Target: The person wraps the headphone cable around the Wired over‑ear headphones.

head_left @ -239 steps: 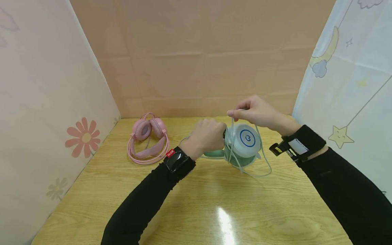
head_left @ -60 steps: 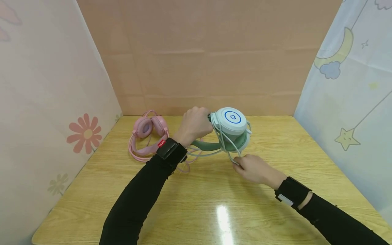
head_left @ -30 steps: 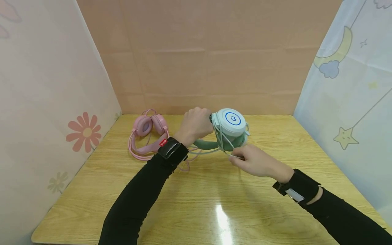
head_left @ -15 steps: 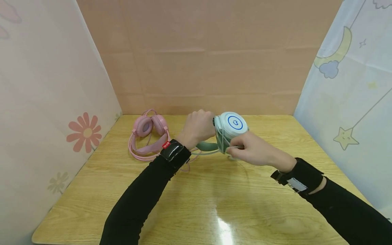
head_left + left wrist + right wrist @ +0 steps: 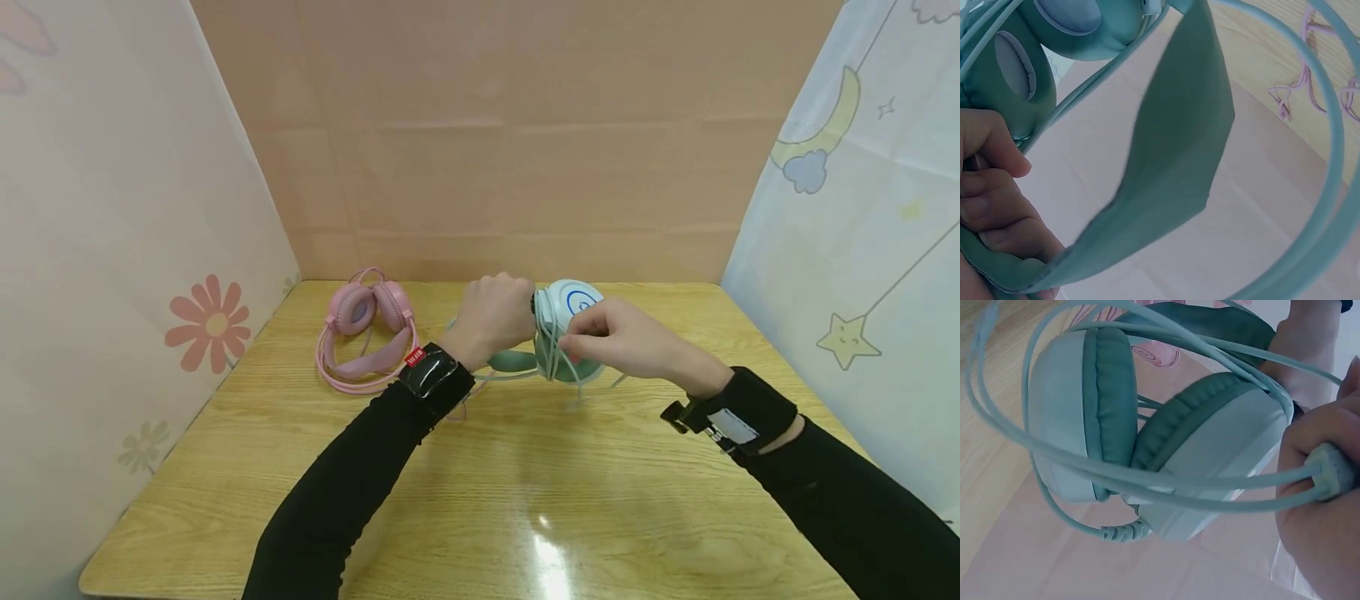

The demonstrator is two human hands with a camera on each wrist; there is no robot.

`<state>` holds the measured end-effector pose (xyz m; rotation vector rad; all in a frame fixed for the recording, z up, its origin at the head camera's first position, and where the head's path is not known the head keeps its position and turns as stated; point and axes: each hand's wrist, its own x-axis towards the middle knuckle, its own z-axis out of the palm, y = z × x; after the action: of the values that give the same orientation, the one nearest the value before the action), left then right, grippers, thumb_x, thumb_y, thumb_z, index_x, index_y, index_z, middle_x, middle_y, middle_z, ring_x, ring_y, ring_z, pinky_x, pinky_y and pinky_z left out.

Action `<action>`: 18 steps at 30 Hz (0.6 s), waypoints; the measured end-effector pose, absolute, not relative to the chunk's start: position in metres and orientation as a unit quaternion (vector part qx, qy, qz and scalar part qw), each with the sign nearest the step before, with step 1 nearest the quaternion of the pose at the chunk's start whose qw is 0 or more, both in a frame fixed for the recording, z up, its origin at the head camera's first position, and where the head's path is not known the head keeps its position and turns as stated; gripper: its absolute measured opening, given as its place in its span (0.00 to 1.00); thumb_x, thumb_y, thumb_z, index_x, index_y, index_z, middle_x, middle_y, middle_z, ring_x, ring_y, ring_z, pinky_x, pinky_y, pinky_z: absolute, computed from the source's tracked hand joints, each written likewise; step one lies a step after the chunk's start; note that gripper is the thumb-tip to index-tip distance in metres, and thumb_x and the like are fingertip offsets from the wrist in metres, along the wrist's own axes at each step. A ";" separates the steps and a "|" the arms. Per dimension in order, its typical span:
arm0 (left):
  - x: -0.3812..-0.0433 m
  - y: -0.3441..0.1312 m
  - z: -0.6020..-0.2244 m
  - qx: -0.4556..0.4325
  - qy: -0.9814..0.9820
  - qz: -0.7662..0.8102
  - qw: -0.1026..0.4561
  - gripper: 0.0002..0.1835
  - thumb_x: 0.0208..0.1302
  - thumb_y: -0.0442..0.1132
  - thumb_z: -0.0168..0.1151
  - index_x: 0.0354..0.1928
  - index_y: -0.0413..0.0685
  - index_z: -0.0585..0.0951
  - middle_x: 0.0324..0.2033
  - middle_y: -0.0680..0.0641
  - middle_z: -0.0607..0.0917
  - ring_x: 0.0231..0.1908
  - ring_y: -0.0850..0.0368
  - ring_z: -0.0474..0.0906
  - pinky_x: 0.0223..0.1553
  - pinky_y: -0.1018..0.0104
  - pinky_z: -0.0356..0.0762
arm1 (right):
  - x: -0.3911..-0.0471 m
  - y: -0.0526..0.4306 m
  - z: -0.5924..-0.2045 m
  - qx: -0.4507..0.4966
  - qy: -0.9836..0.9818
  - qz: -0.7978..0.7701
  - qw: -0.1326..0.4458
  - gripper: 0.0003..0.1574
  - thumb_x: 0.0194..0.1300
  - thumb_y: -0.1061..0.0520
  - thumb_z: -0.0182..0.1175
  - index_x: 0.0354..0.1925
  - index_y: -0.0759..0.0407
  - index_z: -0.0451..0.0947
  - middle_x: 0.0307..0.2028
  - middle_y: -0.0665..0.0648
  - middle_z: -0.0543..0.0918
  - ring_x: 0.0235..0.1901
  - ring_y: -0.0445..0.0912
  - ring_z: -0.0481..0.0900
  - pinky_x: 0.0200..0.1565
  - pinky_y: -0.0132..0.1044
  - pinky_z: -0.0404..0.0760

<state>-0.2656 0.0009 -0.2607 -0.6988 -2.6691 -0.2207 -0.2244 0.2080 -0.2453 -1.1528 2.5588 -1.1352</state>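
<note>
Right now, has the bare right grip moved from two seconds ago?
Yes: in the head view, the right grip sits higher, closer in the picture to the creased, flat tan backdrop.

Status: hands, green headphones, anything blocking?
Left hand grips green headphones; right hand holds their cable. Cable looped around the earcups. Pink headphones off left, not blocking.

- My left hand point(image 5: 493, 312) and right hand point(image 5: 626, 340): bare.
- My left sleeve point(image 5: 333, 492): black, long, bumpy edge.
- My right sleeve point(image 5: 847, 492): black, long.
- Left wristband point(image 5: 453, 385): black, glossy top, red tag point(image 5: 415, 357) with pale lettering.
- Right wristband point(image 5: 767, 410): black, whitish rectangular label point(image 5: 732, 425), small dark fitting point(image 5: 676, 416) sticking out.
</note>
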 end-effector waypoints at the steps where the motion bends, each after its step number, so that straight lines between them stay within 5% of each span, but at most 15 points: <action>1: -0.265 0.002 -0.261 -0.248 -0.947 -0.076 0.188 0.15 0.53 0.33 0.59 0.19 0.54 0.63 0.17 0.55 0.59 0.18 0.60 0.60 0.17 0.65 0.60 | -0.225 0.209 -0.244 -0.379 0.845 -0.374 0.056 0.15 0.69 0.58 0.58 0.25 0.60 0.81 0.16 0.46 0.72 0.20 0.38 0.63 0.28 0.35 0.69; 8: -0.262 0.007 -0.264 -0.264 -0.944 -0.072 0.186 0.17 0.51 0.31 0.58 0.17 0.54 0.61 0.16 0.56 0.56 0.17 0.61 0.54 0.17 0.67 0.55 | -0.226 0.213 -0.232 -0.365 0.835 -0.404 0.080 0.17 0.72 0.58 0.56 0.26 0.61 0.81 0.12 0.46 0.63 0.13 0.39 0.57 0.19 0.34 0.60; 18: -0.260 0.011 -0.269 -0.279 -0.940 -0.063 0.187 0.19 0.51 0.31 0.58 0.15 0.55 0.59 0.16 0.57 0.54 0.17 0.62 0.50 0.17 0.68 0.50 | -0.226 0.210 -0.215 -0.374 0.828 -0.410 0.075 0.17 0.72 0.57 0.57 0.28 0.66 0.82 0.12 0.49 0.62 0.12 0.41 0.57 0.18 0.35 0.56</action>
<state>-0.2600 0.0107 -0.2694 -0.7852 -2.6451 -0.1783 -0.2259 0.2105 -0.2154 -1.1228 2.4854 -1.2310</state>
